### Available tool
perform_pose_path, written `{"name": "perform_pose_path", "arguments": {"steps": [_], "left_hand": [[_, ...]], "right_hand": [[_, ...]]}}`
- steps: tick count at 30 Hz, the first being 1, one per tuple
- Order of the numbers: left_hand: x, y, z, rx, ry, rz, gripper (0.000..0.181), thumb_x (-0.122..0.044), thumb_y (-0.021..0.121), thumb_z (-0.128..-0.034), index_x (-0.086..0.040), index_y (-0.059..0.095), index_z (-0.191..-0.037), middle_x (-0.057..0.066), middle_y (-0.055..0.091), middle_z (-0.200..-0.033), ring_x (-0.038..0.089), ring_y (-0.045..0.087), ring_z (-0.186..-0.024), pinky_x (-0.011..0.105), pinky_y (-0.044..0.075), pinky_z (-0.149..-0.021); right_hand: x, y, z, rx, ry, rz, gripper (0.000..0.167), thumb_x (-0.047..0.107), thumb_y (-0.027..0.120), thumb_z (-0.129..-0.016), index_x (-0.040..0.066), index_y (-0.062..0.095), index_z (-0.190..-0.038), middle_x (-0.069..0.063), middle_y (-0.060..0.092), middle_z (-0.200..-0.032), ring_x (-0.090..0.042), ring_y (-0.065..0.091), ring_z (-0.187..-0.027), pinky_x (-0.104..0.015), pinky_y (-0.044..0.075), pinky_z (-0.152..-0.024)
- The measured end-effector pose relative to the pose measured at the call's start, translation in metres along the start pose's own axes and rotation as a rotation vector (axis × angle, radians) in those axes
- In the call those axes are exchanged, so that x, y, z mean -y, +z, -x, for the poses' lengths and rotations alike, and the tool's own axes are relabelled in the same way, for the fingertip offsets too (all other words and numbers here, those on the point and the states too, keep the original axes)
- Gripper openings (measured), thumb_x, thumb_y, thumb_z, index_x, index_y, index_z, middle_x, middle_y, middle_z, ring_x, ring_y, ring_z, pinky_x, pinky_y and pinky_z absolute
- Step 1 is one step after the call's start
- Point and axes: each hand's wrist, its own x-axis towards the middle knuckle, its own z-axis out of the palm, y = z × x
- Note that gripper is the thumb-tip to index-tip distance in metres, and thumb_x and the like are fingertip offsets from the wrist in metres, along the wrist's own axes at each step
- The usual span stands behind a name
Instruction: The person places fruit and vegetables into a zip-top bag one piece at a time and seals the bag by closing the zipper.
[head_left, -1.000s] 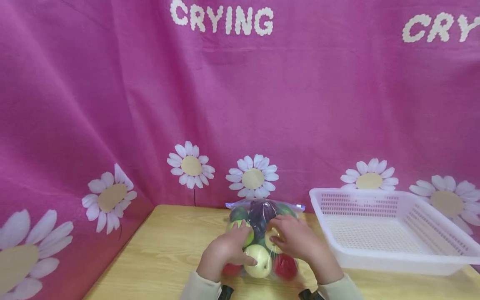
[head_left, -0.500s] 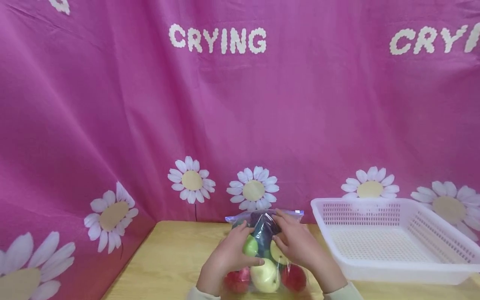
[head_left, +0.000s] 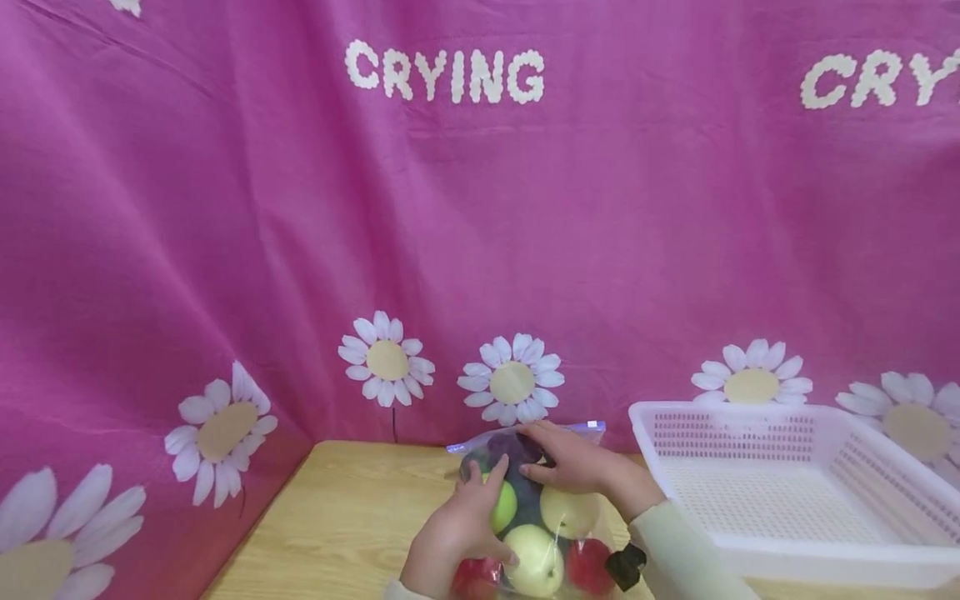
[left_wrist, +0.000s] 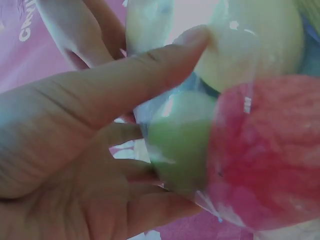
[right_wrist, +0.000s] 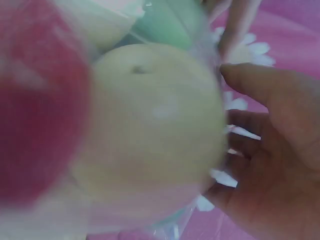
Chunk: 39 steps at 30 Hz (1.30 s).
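A clear zip bag [head_left: 528, 500] full of fruit lies on the table, its purple seal strip [head_left: 465, 446] at the far side. Inside are two pale yellow round fruits [head_left: 534, 560], a green fruit [head_left: 504, 507], red fruits [head_left: 588, 565] and dark purple pieces [head_left: 517, 452]. My left hand [head_left: 467, 512] rests on the bag's left side with fingers spread, its thumb against a pale fruit [left_wrist: 255, 45]. Across the bag's upper right lies my right hand [head_left: 570, 460], fingers extended. In the right wrist view its fingertips touch the film beside a yellow fruit [right_wrist: 160, 125].
To the right stands a white plastic basket [head_left: 810, 554] with perforated walls. The wooden table [head_left: 352, 517] ends against a pink curtain [head_left: 600, 250] printed with daisies and letters. A black strap piece [head_left: 626, 567] shows at my right wrist.
My right hand has moved up and left over the bag's far part, uncovering the right yellow fruit. The left hand stays on the left side. The head view has tilted up slightly.
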Motion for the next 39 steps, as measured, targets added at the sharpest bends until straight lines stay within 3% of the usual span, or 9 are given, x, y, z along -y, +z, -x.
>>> {"name": "perform_pose_path", "arguments": {"steps": [4, 10, 15, 19, 23, 26, 30, 34, 39], "left_hand": [[-0.002, 0.001, 0.003, 0.009, 0.0, -0.019, 0.123, -0.018, 0.099, -0.0611, -0.009, 0.028, -0.16, 0.046, 0.017, -0.155, 0.068, 0.023, -0.138, 0.073, 0.047, -0.092], [-0.008, -0.005, -0.001, 0.018, 0.03, -0.009, 0.121, -0.017, 0.098, -0.0624, -0.011, 0.028, -0.161, 0.044, 0.013, -0.157, 0.066, 0.019, -0.14, 0.074, 0.043, -0.095], [-0.008, -0.005, -0.008, 0.031, 0.068, 0.009, 0.115, -0.015, 0.098, -0.0628, -0.01, 0.035, -0.158, 0.04, 0.016, -0.159, 0.065, 0.018, -0.142, 0.074, 0.042, -0.098], [-0.001, 0.003, -0.014, 0.023, 0.116, 0.066, 0.111, -0.01, 0.097, -0.0633, -0.012, 0.038, -0.157, 0.036, 0.019, -0.161, 0.06, 0.019, -0.145, 0.071, 0.042, -0.102], [0.004, 0.016, -0.017, -0.012, 0.177, 0.121, 0.106, -0.005, 0.095, -0.0631, -0.01, 0.042, -0.155, 0.037, 0.022, -0.159, 0.057, 0.034, -0.14, 0.064, 0.047, -0.101], [0.003, 0.02, -0.016, -0.02, 0.203, 0.128, 0.104, -0.007, 0.095, -0.0656, -0.008, 0.041, -0.155, 0.038, 0.022, -0.158, 0.056, 0.04, -0.137, 0.061, 0.048, -0.101], [0.004, 0.017, -0.01, -0.003, 0.174, 0.093, 0.115, -0.024, 0.097, -0.0668, -0.007, 0.031, -0.16, 0.035, 0.013, -0.163, 0.054, 0.026, -0.146, 0.066, 0.043, -0.104], [0.003, 0.018, -0.006, -0.012, 0.141, 0.068, 0.128, -0.038, 0.098, -0.0628, -0.01, 0.023, -0.162, 0.032, 0.003, -0.165, 0.052, 0.008, -0.151, 0.068, 0.045, -0.101], [0.004, 0.024, -0.004, -0.053, 0.116, 0.061, 0.128, -0.04, 0.098, -0.0611, -0.011, 0.025, -0.162, 0.033, 0.001, -0.164, 0.054, 0.005, -0.15, 0.064, 0.053, -0.091]], "right_hand": [[0.004, 0.002, -0.009, 0.091, 0.093, -0.047, 0.067, 0.025, 0.068, -0.097, -0.012, 0.041, -0.146, -0.032, 0.049, -0.145, -0.048, 0.047, -0.135, -0.059, 0.038, -0.112], [0.015, 0.006, -0.015, 0.195, 0.353, 0.13, 0.075, 0.043, 0.056, -0.103, -0.003, 0.031, -0.157, -0.019, 0.03, -0.163, -0.042, 0.029, -0.149, -0.067, 0.021, -0.117], [0.015, 0.001, -0.002, 0.197, 0.364, 0.142, 0.07, 0.043, 0.058, -0.101, -0.003, 0.041, -0.152, -0.021, 0.034, -0.161, -0.041, 0.031, -0.148, -0.065, 0.026, -0.117], [0.011, 0.004, 0.021, 0.096, 0.361, 0.109, 0.067, 0.042, 0.058, -0.102, -0.003, 0.045, -0.15, -0.022, 0.04, -0.157, -0.043, 0.036, -0.145, -0.069, 0.026, -0.115], [0.013, 0.019, 0.048, -0.043, 0.438, 0.149, 0.068, 0.046, 0.052, -0.104, -0.003, 0.043, -0.151, -0.024, 0.039, -0.157, -0.048, 0.032, -0.145, -0.079, 0.02, -0.11], [0.012, 0.028, 0.059, -0.146, 0.471, 0.18, 0.07, 0.05, 0.049, -0.103, -0.001, 0.044, -0.151, -0.027, 0.038, -0.157, -0.05, 0.032, -0.144, -0.08, 0.023, -0.106], [0.002, 0.037, 0.051, -0.249, 0.434, 0.157, 0.068, 0.052, 0.048, -0.103, 0.005, 0.046, -0.152, -0.025, 0.04, -0.156, -0.051, 0.034, -0.143, -0.079, 0.024, -0.108], [-0.01, 0.042, 0.04, -0.296, 0.388, 0.128, 0.062, 0.048, 0.048, -0.104, 0.009, 0.048, -0.151, -0.023, 0.043, -0.155, -0.052, 0.034, -0.143, -0.076, 0.026, -0.109], [-0.016, 0.055, 0.036, -0.416, 0.306, 0.114, 0.051, 0.038, 0.055, -0.102, 0.008, 0.057, -0.144, -0.02, 0.052, -0.146, -0.047, 0.044, -0.136, -0.069, 0.041, -0.104]]}}
